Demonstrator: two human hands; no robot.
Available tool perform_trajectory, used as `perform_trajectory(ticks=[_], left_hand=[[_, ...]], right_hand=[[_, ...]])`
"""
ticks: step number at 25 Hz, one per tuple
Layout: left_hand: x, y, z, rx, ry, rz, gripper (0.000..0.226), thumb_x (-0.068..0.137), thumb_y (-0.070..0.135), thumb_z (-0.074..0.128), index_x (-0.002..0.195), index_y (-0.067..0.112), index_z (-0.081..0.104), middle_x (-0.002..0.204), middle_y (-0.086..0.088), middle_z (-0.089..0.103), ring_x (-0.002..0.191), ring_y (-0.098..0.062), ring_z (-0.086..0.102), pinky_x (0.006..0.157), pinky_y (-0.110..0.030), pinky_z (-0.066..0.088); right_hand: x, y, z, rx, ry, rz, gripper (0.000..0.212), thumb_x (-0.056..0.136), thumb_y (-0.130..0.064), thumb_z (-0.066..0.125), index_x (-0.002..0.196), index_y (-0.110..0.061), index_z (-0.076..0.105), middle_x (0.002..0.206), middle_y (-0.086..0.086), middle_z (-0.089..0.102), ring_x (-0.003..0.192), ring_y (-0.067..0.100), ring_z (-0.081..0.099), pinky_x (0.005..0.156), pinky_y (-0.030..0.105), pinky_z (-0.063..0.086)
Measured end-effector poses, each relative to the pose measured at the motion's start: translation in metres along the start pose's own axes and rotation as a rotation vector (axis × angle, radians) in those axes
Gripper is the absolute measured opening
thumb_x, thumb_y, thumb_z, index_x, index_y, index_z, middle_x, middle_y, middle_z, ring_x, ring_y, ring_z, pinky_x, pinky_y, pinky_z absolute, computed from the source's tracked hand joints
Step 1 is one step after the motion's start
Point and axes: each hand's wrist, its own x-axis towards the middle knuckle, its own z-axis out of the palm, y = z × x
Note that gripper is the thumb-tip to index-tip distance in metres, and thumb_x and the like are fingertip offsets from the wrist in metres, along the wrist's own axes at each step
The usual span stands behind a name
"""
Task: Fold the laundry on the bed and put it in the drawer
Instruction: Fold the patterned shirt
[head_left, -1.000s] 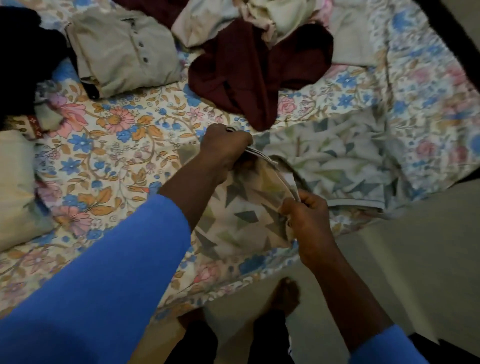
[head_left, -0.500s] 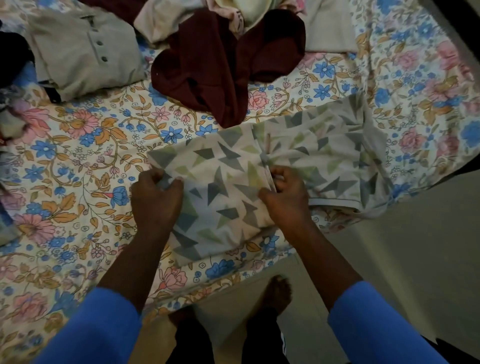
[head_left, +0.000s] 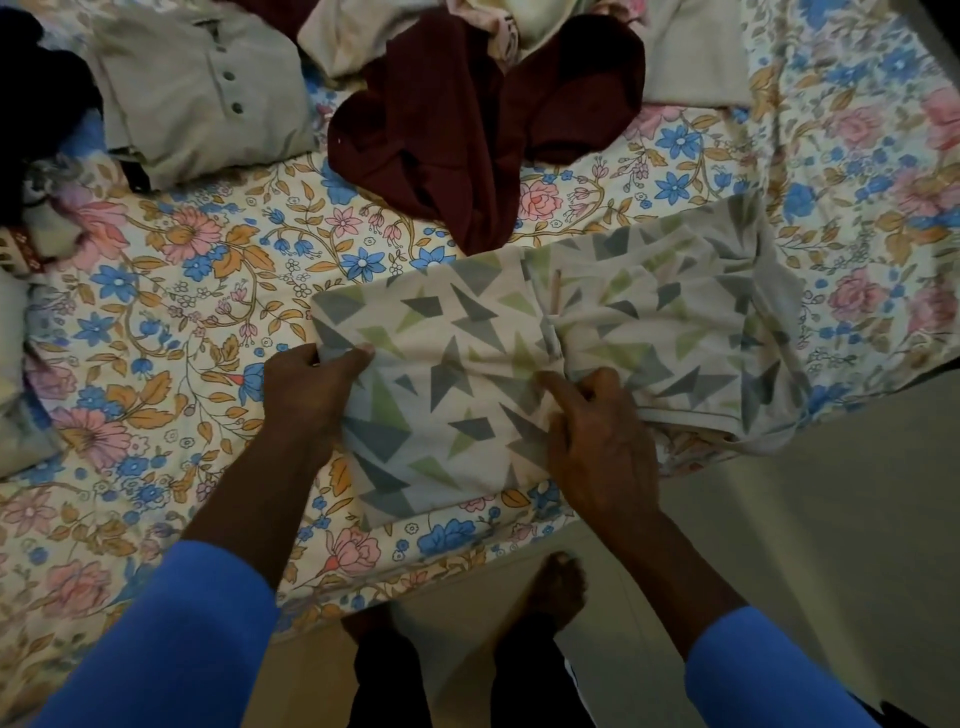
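The triangle-print cloth (head_left: 452, 364) lies on the floral bedsheet (head_left: 156, 291) at the near edge of the bed, directly before the person. Its left portion is doubled over into a neat rectangle. Its right portion is spread flatter and more creased, reaching toward the bed's right edge.

The left hand (head_left: 311, 384) pinches the left edge of the folded portion, thumb on top and fingers curled at the border. The right hand (head_left: 597, 431) rests on the right side of that portion. Its index finger is stretched out flat on the fabric and the other fingers are curled into the cloth at the fold line. Both forearms emerge from blue sleeves (head_left: 171, 639).

Beyond the cloth, a maroon garment (head_left: 457, 130) lies crumpled, its lower tip just beside the cloth's far edge. A folded beige buttoned shirt (head_left: 208, 98) sits at far left, well apart. A bare foot (head_left: 558, 587) stands on the floor (head_left: 831, 519) below the bed edge.
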Motion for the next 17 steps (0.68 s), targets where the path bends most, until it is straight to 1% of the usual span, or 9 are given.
perform_trajectory(ticks=[3, 4, 6, 8, 9, 11, 13, 15, 17], left_hand=[[-0.027, 0.032, 0.001, -0.148, -0.096, 0.004, 0.019, 0.088, 0.011, 0.078, 0.104, 0.017, 0.071, 0.104, -0.005, 0.078, 0.095, -0.025, 0.076, 0.075, -0.037, 0.062], [-0.042, 0.047, 0.007, -0.193, -0.144, 0.024, 0.022, 0.089, 0.009, 0.077, 0.109, 0.016, 0.071, 0.104, -0.003, 0.079, 0.094, -0.022, 0.077, 0.074, -0.035, 0.063], [-0.073, 0.077, 0.029, -0.239, -0.259, 0.065, 0.027, 0.09, 0.008, 0.075, 0.117, 0.009, 0.069, 0.101, -0.004, 0.079, 0.089, -0.021, 0.077, 0.075, -0.034, 0.063], [-0.097, 0.099, 0.063, -0.26, -0.369, 0.068, 0.028, 0.091, 0.007, 0.073, 0.116, 0.001, 0.064, 0.084, -0.006, 0.074, 0.07, -0.018, 0.074, 0.061, -0.029, 0.06], [-0.108, 0.109, 0.087, -0.274, -0.427, 0.039, 0.032, 0.09, 0.006, 0.074, 0.118, 0.0, 0.061, 0.077, -0.007, 0.07, 0.062, -0.016, 0.071, 0.055, -0.026, 0.057], [-0.13, 0.124, 0.141, -0.269, -0.515, -0.033, 0.045, 0.087, 0.006, 0.076, 0.127, -0.002, 0.059, 0.074, -0.009, 0.069, 0.057, -0.017, 0.071, 0.053, -0.028, 0.057], [-0.151, 0.128, 0.202, -0.237, -0.539, -0.073, 0.034, 0.088, 0.002, 0.073, 0.12, -0.002, 0.061, 0.073, -0.01, 0.07, 0.05, -0.016, 0.069, 0.049, -0.029, 0.058], [-0.175, 0.124, 0.258, -0.23, -0.572, -0.094, 0.01, 0.094, 0.003, 0.066, 0.102, 0.002, 0.059, 0.073, -0.01, 0.068, 0.049, -0.015, 0.067, 0.048, -0.029, 0.06], [-0.185, 0.119, 0.3, -0.311, -0.618, -0.192, 0.008, 0.1, 0.012, 0.061, 0.099, 0.005, 0.057, 0.08, -0.009, 0.06, 0.063, -0.017, 0.063, 0.065, -0.033, 0.064]], right_hand=[[-0.006, 0.001, -0.001, 0.146, -0.043, 0.073, 0.046, 0.089, -0.029, 0.044, 0.131, -0.026, 0.064, 0.105, 0.001, 0.044, 0.083, 0.021, 0.054, 0.063, 0.032, 0.047], [-0.005, 0.003, -0.009, 0.185, 0.027, 0.129, 0.044, 0.089, -0.029, 0.048, 0.128, -0.023, 0.066, 0.106, 0.001, 0.046, 0.086, 0.021, 0.054, 0.067, 0.036, 0.051], [-0.001, 0.024, -0.029, 0.16, 0.283, 0.316, 0.042, 0.085, -0.026, 0.062, 0.127, -0.019, 0.067, 0.112, 0.007, 0.053, 0.1, 0.027, 0.054, 0.084, 0.043, 0.051], [0.006, 0.061, -0.057, 0.173, 0.449, 0.628, 0.054, 0.082, -0.035, 0.067, 0.134, -0.02, 0.061, 0.128, 0.013, 0.054, 0.121, 0.034, 0.05, 0.1, 0.049, 0.042], [0.009, 0.085, -0.067, 0.227, 0.434, 0.79, 0.062, 0.082, -0.042, 0.067, 0.139, -0.022, 0.056, 0.135, 0.014, 0.052, 0.128, 0.035, 0.048, 0.105, 0.05, 0.039], [0.016, 0.134, -0.079, 0.475, 0.263, 1.001, 0.069, 0.081, -0.052, 0.071, 0.141, -0.023, 0.054, 0.139, 0.014, 0.053, 0.128, 0.036, 0.051, 0.108, 0.049, 0.042], [0.02, 0.163, -0.086, 0.85, 0.156, 1.079, 0.061, 0.073, -0.058, 0.074, 0.123, -0.025, 0.066, 0.129, 0.01, 0.065, 0.117, 0.03, 0.062, 0.104, 0.049, 0.052], [0.018, 0.175, -0.09, 1.051, 0.139, 1.107, 0.038, 0.079, -0.06, 0.071, 0.104, -0.031, 0.068, 0.119, 0.004, 0.07, 0.109, 0.027, 0.067, 0.1, 0.055, 0.056], [0.013, 0.181, -0.091, 1.175, 0.113, 1.093, 0.03, 0.095, -0.06, 0.061, 0.104, -0.033, 0.069, 0.115, 0.002, 0.073, 0.106, 0.025, 0.069, 0.096, 0.054, 0.058]])
